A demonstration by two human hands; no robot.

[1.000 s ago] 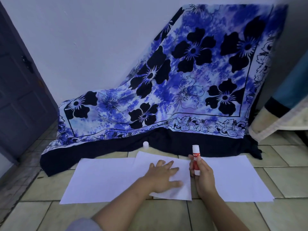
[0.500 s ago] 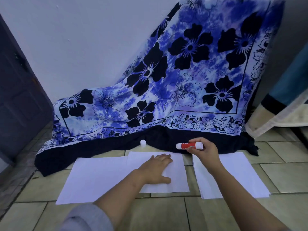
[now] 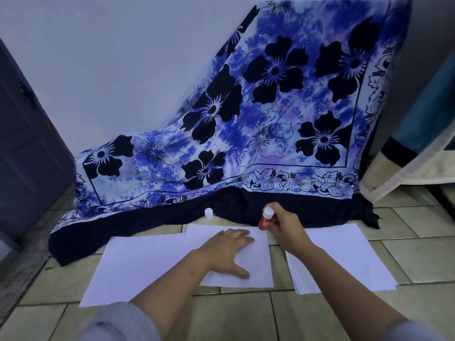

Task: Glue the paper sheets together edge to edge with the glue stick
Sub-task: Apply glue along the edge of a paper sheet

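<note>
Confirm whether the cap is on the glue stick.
No: the white cap stands alone on the floor, apart from the glue stick in the right hand.

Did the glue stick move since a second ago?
Yes. The glue stick in the right hand went from the near part of the middle sheet's right edge to its far corner, closer to the cloth.

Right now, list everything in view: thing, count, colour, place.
glue stick: one, red and white, tip down at the far right corner of the middle sheet
cap: one, white, on the floor by the cloth's dark hem
paper sheets: two, white, overlapping, centre-left
paper stack: one, white, right
cloth: one, blue floral, against the wall
door: one, dark, left
floor tiles: beige
left hand: flat on the middle sheet
right hand: gripping the glue stick
</note>
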